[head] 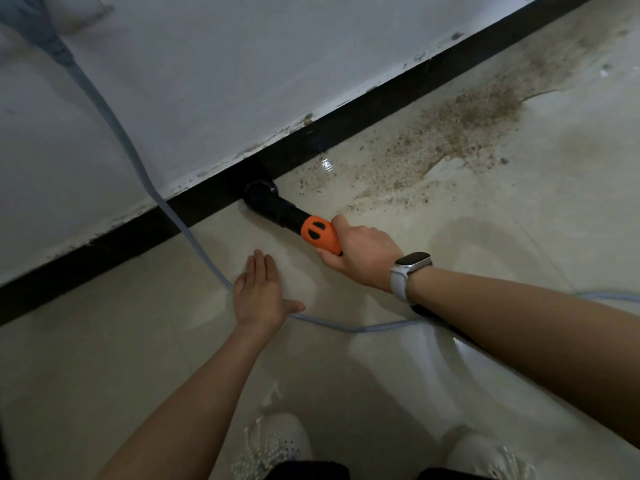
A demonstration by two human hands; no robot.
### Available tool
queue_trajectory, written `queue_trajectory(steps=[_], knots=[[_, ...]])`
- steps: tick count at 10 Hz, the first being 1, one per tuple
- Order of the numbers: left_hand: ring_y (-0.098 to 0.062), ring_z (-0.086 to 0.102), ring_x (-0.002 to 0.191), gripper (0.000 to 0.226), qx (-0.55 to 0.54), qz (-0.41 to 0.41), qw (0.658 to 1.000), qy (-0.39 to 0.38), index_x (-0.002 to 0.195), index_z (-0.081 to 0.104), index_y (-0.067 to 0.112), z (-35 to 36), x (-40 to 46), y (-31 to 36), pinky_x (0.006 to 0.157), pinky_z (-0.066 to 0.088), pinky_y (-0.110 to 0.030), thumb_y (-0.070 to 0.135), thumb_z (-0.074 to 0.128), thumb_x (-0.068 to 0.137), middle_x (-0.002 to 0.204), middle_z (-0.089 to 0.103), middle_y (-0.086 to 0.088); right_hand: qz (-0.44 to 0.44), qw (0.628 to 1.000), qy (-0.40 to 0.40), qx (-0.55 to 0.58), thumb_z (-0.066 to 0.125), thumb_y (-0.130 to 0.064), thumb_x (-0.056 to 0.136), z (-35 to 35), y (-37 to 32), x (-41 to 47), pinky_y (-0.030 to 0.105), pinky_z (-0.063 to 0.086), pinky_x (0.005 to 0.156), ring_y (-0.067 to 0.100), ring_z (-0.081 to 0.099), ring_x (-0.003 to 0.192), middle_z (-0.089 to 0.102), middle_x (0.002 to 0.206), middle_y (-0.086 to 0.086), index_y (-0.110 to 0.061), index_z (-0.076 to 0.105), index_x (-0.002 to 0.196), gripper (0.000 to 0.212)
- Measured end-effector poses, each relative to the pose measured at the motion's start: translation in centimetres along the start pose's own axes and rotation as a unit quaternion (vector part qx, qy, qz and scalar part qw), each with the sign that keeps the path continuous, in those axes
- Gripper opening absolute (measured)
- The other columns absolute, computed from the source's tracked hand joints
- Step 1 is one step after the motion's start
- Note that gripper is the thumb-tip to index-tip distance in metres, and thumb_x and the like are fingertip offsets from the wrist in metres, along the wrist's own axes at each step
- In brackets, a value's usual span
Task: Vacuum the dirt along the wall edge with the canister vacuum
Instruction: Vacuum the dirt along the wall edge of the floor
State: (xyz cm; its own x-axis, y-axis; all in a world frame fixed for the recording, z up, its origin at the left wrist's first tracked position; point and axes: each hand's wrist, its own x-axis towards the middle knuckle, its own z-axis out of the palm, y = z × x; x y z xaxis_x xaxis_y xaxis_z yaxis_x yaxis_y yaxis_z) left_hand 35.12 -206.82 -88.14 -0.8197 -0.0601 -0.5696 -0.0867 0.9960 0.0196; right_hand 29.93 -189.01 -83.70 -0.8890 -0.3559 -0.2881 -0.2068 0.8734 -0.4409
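Wall [214, 81] fills the upper left, white, paint chipped along its foot, with a black skirting [363, 112] running diagonally from lower left to upper right. Floor [173, 358] is pale glossy tile, takes the rest of the frame. Dirt [460, 126] is a brown gritty patch on the floor against the skirting, to the right of the nozzle, thinning into scattered specks nearer it; far end goes blurry toward the top right corner.

Arms come in from the bottom edge, both cut off by the frame. Grey cable [114, 123] drops from the top left across the wall, over the skirting, onto the floor, passes behind the left hand and under the right forearm, then exits right; its top end is blurred. Shoes [277, 441], white, at the bottom edge, partly cropped, right one mostly hidden.

Vacuum tube: black nozzle [263, 197] sits on the floor touching the skirting, its mouth hidden against the dark strip. Orange grip [320, 235] follows, rear part covered by the right hand [360, 254], whose fingers wrap around it. Hose behind the hand shows only as a dark sliver under the right forearm; canister is out of frame.

Left hand [259, 292] hovers flat near the floor below the nozzle, fingers straight and together, thumb out, holding nothing; contact with the floor can't be told. Watch [410, 271], white strap, on the right wrist.
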Motion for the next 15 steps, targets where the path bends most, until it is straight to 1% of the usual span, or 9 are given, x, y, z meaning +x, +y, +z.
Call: queue_trajectory(steps=[2, 6, 7, 8, 10, 11, 12, 13, 15], knots=[[-0.023, -0.008, 0.147, 0.11, -0.009, -0.001, 1.0, -0.004, 0.151, -0.005, 0.007, -0.1, -0.1, 0.0, 0.116, 0.007, -0.034, 0.06, 0.061, 0.08, 0.159, -0.011, -0.012, 0.056, 0.997, 0.044, 0.023, 0.052, -0.048, 0.09, -1.0, 3.9, -0.4, 0.026, 0.021, 0.044, 0.015, 0.038, 0.049, 0.041, 0.065, -0.008, -0.021, 0.031, 0.096, 0.034], [-0.036, -0.02, 0.142, 0.11, -0.033, 0.014, 0.997, -0.071, 0.149, -0.016, 0.01, -0.6, 0.8, 0.8, 0.117, 0.001, -0.042, 0.043, 0.066, 0.084, 0.153, -0.027, -0.019, 0.19, 0.975, 0.096, 0.065, 0.053, -0.045, 0.091, -4.3, 9.2, -0.4, 0.03, 0.026, 0.046, 0.016, 0.041, 0.051, 0.043, 0.065, -0.004, -0.017, 0.035, 0.096, 0.034], [-0.036, -0.02, 0.143, 0.11, -0.036, 0.012, 0.997, -0.065, 0.149, -0.014, 0.01, -0.6, 0.8, 0.8, 0.117, 0.002, -0.042, 0.042, 0.067, 0.083, 0.154, -0.026, -0.018, 0.239, 0.959, 0.117, 0.099, 0.052, -0.046, 0.091, -5.3, 9.5, -0.3, 0.035, 0.043, 0.053, 0.026, 0.053, 0.056, 0.057, 0.076, 0.008, -0.015, 0.038, 0.098, 0.035], [-0.036, -0.019, 0.143, 0.109, -0.04, 0.012, 0.997, -0.061, 0.149, -0.014, 0.011, -0.6, 0.8, 0.8, 0.117, 0.002, -0.042, 0.041, 0.068, 0.083, 0.154, -0.025, -0.018, 0.243, 0.955, 0.109, 0.13, 0.052, -0.046, 0.091, -5.4, 8.4, -0.7, 0.046, 0.054, 0.065, 0.035, 0.061, 0.066, 0.063, 0.084, 0.015, -0.013, 0.039, 0.1, 0.036], [-0.034, -0.019, 0.143, 0.109, -0.041, 0.008, 0.998, -0.053, 0.15, -0.011, 0.013, -0.5, 0.8, 0.7, 0.117, 0.003, -0.041, 0.043, 0.068, 0.082, 0.155, -0.023, -0.016, 0.168, 0.98, 0.047, 0.093, 0.053, -0.046, 0.09, -2.0, 2.7, -3.1, 0.034, 0.034, 0.058, 0.037, 0.06, 0.077, 0.058, 0.08, 0.011, -0.015, 0.037, 0.096, 0.036], [-0.033, -0.019, 0.143, 0.109, -0.039, 0.006, 0.998, -0.048, 0.15, -0.011, 0.014, -0.4, 0.7, 0.7, 0.117, 0.003, -0.04, 0.044, 0.068, 0.082, 0.155, -0.023, -0.015, 0.122, 0.99, 0.017, 0.072, 0.051, -0.051, 0.089, -0.7, 0.7, -3.6, 0.033, 0.029, 0.055, 0.035, 0.059, 0.073, 0.044, 0.068, -0.001, -0.02, 0.031, 0.093, 0.037], [-0.031, -0.02, 0.143, 0.109, -0.037, 0.002, 0.998, -0.048, 0.15, -0.012, 0.014, -0.4, 0.7, 0.8, 0.117, 0.002, -0.04, 0.045, 0.067, 0.082, 0.155, -0.024, -0.014, 0.102, 0.992, -0.007, 0.078, 0.049, -0.052, 0.09, 0.0, -0.1, -3.6, 0.033, 0.031, 0.054, 0.032, 0.053, 0.066, 0.042, 0.067, -0.004, -0.02, 0.031, 0.095, 0.037], [-0.031, -0.021, 0.143, 0.109, -0.044, 0.001, 0.998, -0.048, 0.15, -0.013, 0.015, -0.3, 0.7, 0.7, 0.117, 0.002, -0.039, 0.045, 0.067, 0.082, 0.155, -0.025, -0.013, 0.119, 0.988, 0.001, 0.098, 0.05, -0.051, 0.09, -0.1, 0.6, -3.3, 0.033, 0.031, 0.052, 0.027, 0.046, 0.06, 0.04, 0.064, -0.007, -0.019, 0.032, 0.094, 0.036], [-0.03, -0.02, 0.144, 0.109, -0.053, 0.004, 0.997, -0.056, 0.15, -0.012, 0.015, -0.6, 0.5, 0.6, 0.117, 0.003, -0.039, 0.044, 0.067, 0.082, 0.155, -0.025, -0.013, 0.211, 0.967, 0.06, 0.127, 0.054, -0.046, 0.09, -2.4, 4.5, -3.9, 0.039, 0.048, 0.063, 0.037, 0.062, 0.071, 0.062, 0.08, 0.012, -0.015, 0.037, 0.096, 0.036]])
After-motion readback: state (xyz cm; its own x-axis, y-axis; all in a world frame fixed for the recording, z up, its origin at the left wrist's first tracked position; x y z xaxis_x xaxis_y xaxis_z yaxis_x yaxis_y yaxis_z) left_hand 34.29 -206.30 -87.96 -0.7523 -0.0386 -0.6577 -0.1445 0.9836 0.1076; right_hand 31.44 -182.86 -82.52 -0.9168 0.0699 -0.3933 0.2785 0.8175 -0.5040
